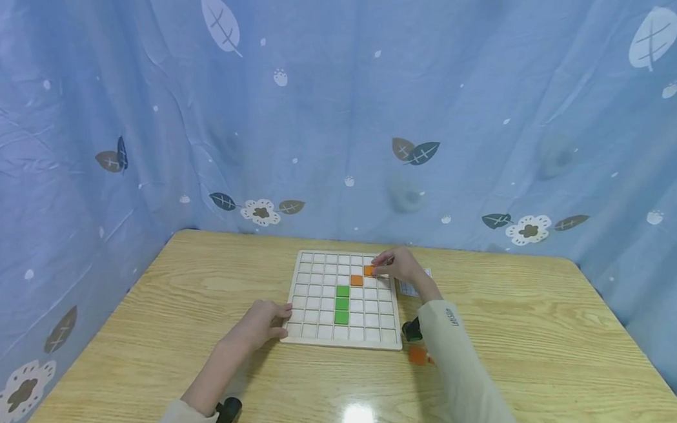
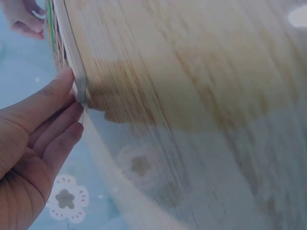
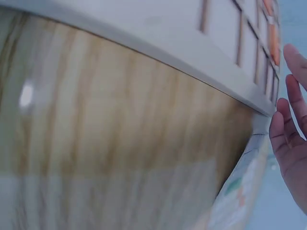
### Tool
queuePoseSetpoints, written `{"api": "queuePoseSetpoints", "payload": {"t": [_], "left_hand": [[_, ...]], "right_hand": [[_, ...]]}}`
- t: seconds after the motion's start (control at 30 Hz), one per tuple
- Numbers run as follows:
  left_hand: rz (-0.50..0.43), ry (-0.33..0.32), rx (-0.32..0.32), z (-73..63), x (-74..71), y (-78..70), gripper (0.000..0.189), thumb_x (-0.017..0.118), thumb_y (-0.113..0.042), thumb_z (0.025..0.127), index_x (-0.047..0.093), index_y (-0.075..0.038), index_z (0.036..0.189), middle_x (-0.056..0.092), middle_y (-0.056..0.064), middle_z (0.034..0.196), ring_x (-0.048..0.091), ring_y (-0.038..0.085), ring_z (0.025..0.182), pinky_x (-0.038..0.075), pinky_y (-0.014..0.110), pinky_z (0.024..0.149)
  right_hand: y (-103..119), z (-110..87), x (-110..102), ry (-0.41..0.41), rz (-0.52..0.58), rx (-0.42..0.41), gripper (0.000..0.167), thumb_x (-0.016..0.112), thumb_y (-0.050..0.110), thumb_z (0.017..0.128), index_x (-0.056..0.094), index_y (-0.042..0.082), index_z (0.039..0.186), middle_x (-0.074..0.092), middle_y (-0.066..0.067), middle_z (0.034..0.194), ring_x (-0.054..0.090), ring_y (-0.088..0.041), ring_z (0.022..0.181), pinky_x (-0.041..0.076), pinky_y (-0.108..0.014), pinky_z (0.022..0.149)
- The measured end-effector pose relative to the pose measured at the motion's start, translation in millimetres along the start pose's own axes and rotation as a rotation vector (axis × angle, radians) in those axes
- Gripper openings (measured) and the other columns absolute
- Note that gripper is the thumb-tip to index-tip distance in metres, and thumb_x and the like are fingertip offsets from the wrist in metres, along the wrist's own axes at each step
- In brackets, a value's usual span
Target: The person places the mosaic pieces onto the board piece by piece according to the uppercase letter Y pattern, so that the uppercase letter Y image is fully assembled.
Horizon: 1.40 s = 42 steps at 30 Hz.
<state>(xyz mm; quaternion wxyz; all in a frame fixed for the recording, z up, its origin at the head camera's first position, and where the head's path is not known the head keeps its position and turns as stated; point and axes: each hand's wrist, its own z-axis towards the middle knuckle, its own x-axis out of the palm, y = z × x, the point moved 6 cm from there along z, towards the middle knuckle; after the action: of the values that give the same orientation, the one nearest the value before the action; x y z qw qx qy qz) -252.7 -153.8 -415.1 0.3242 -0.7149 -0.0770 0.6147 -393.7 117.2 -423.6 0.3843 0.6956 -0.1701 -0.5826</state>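
Observation:
A pale square board [image 1: 324, 316] with a grid of cells lies on the table. Three green tiles [image 1: 341, 304] stand in one column of it, and an orange tile [image 1: 357, 280] sits up and right of them. Another orange tile [image 1: 369, 270] lies near the far right corner, by the fingertips of my right hand [image 1: 398, 265]. In the right wrist view this hand [image 3: 293, 120] has its fingers spread apart beside the board's rim. My left hand [image 1: 262, 323] touches the board's left edge, its thumb and fingertips against the rim in the left wrist view.
A printed card [image 1: 407, 289] lies right of the board, partly hidden by my right hand and forearm. Loose orange tiles [image 1: 417, 354] lie near the board's front right corner, partly behind the sleeve. A blue patterned curtain [image 1: 332, 108] hangs behind the wooden table [image 1: 532, 329].

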Motion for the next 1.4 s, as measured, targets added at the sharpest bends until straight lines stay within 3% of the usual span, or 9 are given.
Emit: {"api": "queuePoseSetpoints", "payload": {"t": [0.3, 0.5, 0.73, 0.9, 1.03, 1.23, 1.4], "left_hand": [[0.018, -0.009, 0.028, 0.4, 1.7, -1.6, 0.038, 0.073, 0.002, 0.078, 0.063, 0.014, 0.113, 0.06, 0.023, 0.124, 0.052, 0.044, 0.118, 0.046, 0.048, 0.098], [0.032, -0.005, 0.041, -1.0, 0.4, 0.7, 0.038, 0.073, 0.001, 0.079, 0.063, 0.014, 0.113, 0.06, 0.023, 0.124, 0.052, 0.045, 0.118, 0.045, 0.05, 0.099], [0.02, 0.006, 0.022, -2.1, 0.3, 0.6, 0.039, 0.074, 0.0, 0.079, 0.063, 0.013, 0.114, 0.06, 0.021, 0.124, 0.05, 0.045, 0.12, 0.043, 0.051, 0.1], [0.024, 0.013, 0.029, -0.2, 1.4, -0.8, 0.04, 0.074, -0.001, 0.079, 0.063, 0.013, 0.114, 0.06, 0.021, 0.124, 0.048, 0.045, 0.121, 0.042, 0.052, 0.101], [0.013, 0.014, 0.042, -0.7, 0.9, -0.6, 0.04, 0.073, -0.001, 0.079, 0.062, 0.013, 0.115, 0.06, 0.022, 0.124, 0.048, 0.045, 0.121, 0.042, 0.052, 0.1], [0.004, 0.011, 0.054, -0.1, 0.9, -0.6, 0.04, 0.073, -0.001, 0.08, 0.061, 0.014, 0.115, 0.059, 0.023, 0.125, 0.048, 0.045, 0.121, 0.042, 0.052, 0.101], [0.003, 0.013, 0.045, -0.4, -0.1, -0.6, 0.041, 0.073, -0.001, 0.08, 0.061, 0.014, 0.116, 0.058, 0.023, 0.126, 0.047, 0.045, 0.122, 0.041, 0.052, 0.101]], "right_hand": [[-8, -26.9, -32, 0.021, 0.199, -0.066, 0.035, 0.064, 0.015, 0.093, 0.061, -0.006, 0.122, 0.056, -0.024, 0.126, 0.06, -0.038, 0.102, 0.051, -0.053, 0.088], [-33, -55.9, -44, 0.048, 0.283, -0.032, 0.038, 0.065, 0.015, 0.092, 0.06, -0.006, 0.123, 0.056, -0.023, 0.129, 0.059, -0.035, 0.107, 0.052, -0.048, 0.089], [-40, -98.7, -34, 0.117, 0.328, -0.043, 0.034, 0.066, 0.012, 0.091, 0.062, -0.008, 0.118, 0.064, -0.025, 0.114, 0.065, -0.033, 0.093, 0.058, -0.039, 0.075], [-41, -130.6, -28, 0.093, 0.303, -0.092, 0.032, 0.068, 0.014, 0.089, 0.065, -0.008, 0.113, 0.067, -0.018, 0.102, 0.065, -0.021, 0.086, 0.055, -0.028, 0.065], [-42, -149.7, -20, 0.097, 0.332, -0.105, 0.033, 0.069, 0.014, 0.089, 0.065, -0.008, 0.113, 0.065, -0.02, 0.11, 0.064, -0.012, 0.093, 0.056, -0.023, 0.077], [-40, -174.4, -11, 0.123, 0.392, -0.123, 0.036, 0.071, 0.011, 0.086, 0.062, -0.01, 0.115, 0.06, -0.028, 0.119, 0.063, -0.021, 0.108, 0.052, -0.026, 0.092], [-39, -192.5, -7, 0.101, 0.423, -0.181, 0.038, 0.072, 0.003, 0.083, 0.06, -0.013, 0.115, 0.061, -0.03, 0.116, 0.063, -0.016, 0.109, 0.05, -0.026, 0.094]]}}
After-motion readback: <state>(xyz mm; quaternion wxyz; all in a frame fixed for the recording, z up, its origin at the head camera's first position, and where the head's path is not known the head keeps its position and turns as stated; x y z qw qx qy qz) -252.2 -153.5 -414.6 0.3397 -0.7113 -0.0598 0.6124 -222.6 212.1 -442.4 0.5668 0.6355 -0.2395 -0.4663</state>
